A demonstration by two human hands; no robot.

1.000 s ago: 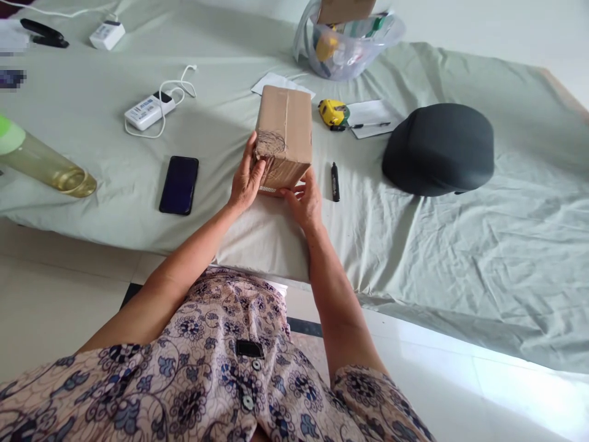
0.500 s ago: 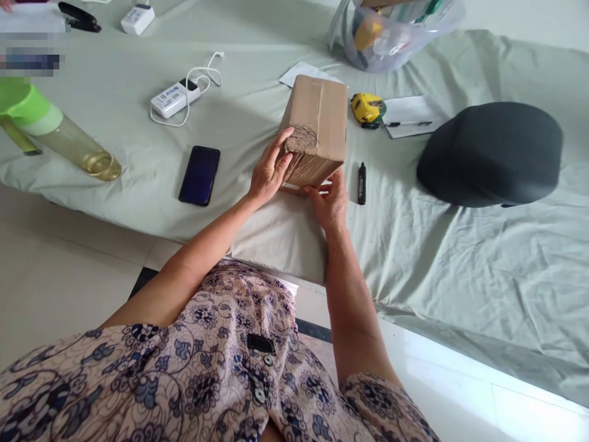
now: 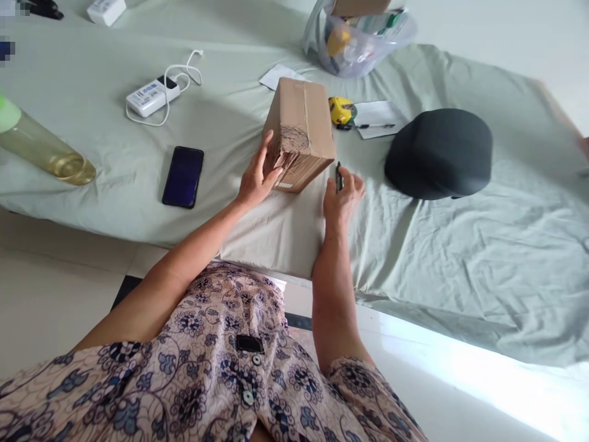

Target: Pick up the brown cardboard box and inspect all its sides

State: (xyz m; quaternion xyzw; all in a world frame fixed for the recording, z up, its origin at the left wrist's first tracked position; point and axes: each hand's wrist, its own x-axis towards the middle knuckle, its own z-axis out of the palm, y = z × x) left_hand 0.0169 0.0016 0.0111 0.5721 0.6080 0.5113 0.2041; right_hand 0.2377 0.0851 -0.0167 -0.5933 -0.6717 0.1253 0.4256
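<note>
A brown cardboard box (image 3: pixel 317 113) stands on the cloth-covered surface, its near top corner creased and scuffed. My left hand (image 3: pixel 256 179) grips that near left corner, fingers along the left side and thumb across the front face. To the right of the box, my right hand (image 3: pixel 344 195) has its thumb and fingers closed around a black marker (image 3: pixel 339 177), which lies at the same spot on the cloth. Part of the marker is hidden by the fingers.
Left of the box lie a phone (image 3: pixel 183 177), a white power bank (image 3: pixel 151 98) with its cable, and a bottle (image 3: pixel 50 150). Behind and right are a tape measure (image 3: pixel 341 110), paper (image 3: pixel 380 116) with a pen, a dark cap (image 3: pixel 439 153) and a clear plastic bin (image 3: pixel 354 55).
My right hand has left the box's lower front edge, moved right and closed on the marker. My left hand stays at the box. The whole view has shifted slightly.
</note>
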